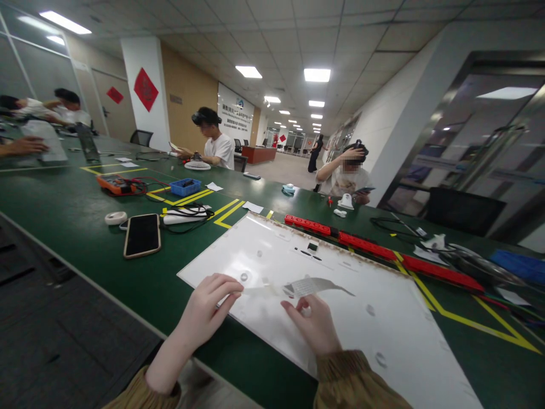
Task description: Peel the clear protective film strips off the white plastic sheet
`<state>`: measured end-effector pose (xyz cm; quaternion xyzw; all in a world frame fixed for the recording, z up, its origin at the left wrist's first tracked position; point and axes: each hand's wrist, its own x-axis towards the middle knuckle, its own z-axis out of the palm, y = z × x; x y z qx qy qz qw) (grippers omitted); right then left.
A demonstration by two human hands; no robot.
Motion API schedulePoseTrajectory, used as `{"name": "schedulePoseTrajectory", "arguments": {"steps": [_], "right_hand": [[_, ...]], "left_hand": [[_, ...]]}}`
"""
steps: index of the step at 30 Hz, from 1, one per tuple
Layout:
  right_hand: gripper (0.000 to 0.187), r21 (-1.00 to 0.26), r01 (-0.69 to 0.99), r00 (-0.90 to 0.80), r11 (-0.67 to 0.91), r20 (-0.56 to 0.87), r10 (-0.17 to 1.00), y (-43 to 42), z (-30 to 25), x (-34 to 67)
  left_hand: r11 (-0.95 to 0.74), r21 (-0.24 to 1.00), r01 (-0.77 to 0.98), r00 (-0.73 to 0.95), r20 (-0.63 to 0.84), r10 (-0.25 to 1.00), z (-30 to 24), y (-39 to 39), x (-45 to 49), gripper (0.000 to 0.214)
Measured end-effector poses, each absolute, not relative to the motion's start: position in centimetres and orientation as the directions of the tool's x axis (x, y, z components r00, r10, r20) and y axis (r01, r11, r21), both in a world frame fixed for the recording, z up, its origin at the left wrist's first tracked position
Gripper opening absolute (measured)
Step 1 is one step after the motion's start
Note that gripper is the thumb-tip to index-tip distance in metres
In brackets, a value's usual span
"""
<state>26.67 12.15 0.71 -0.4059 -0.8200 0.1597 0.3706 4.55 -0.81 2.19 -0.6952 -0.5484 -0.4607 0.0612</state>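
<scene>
A large white panel lies on the green table in front of me. My right hand, over the panel, pinches a thin, curled grey strip with rows of fine print; its pointed end sticks out to the right. My left hand is at the panel's near left edge, with thumb and fingertips brought together. Whatever they pinch is too faint to make out. Between the hands there is a pale, see-through patch. Small dark parts and a small ring lie on the panel.
A red power strip runs along the panel's far edge. To the left are a phone, a white adapter with black cable, a blue tray and an orange meter. Other people sit around the table.
</scene>
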Motion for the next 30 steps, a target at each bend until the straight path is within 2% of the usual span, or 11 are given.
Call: {"name": "schedulePoseTrajectory", "arguments": {"steps": [5,10,21,26,30], "right_hand": [[0.04,-0.59,0.477,-0.422,0.652,0.497,0.758,12.1,0.5,26.7],[0.049,-0.535,0.467,-0.424,0.704,0.563,0.709,12.7,-0.7,27.0],[0.045,-0.305,0.439,-0.453,0.845,0.737,0.501,12.4,0.2,26.9],[0.044,-0.306,0.429,-0.452,0.85,0.742,0.495,12.7,-0.1,27.0],[0.043,-0.301,0.422,-0.451,0.855,0.749,0.486,12.6,0.3,27.0]], "left_hand": [[-0.355,0.44,0.825,-0.023,0.654,0.757,2.3,-0.9,4.6,0.014],[-0.333,0.459,0.823,-0.016,0.607,0.795,2.5,-0.8,4.7,0.015],[-0.301,0.489,0.818,-0.034,0.564,0.825,2.3,-0.7,4.7,0.018],[-0.207,0.457,0.865,-0.138,0.613,0.778,2.1,-0.4,4.6,0.017],[-0.102,0.507,0.856,-0.256,0.588,0.767,1.5,-0.1,4.1,0.015]]}}
